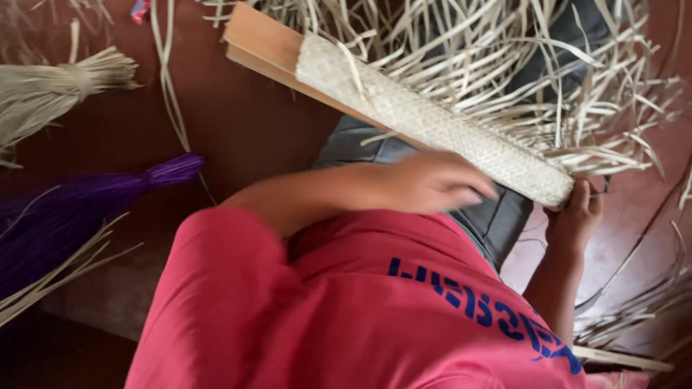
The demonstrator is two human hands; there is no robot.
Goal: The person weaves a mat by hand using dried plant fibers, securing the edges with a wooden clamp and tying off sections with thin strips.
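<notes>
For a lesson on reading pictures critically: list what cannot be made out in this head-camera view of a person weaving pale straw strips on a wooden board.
- Left hand: motion-blurred, so its grip cannot be told.
- Right hand: fingertips hidden behind the end of the pale woven straw mat.
- Flat wooden board: mostly covered by the mat.
- Purple fibre bundle: cut off by the left edge.
- Small red-and-blue object: cut off by the top edge, too small to identify.
</notes>
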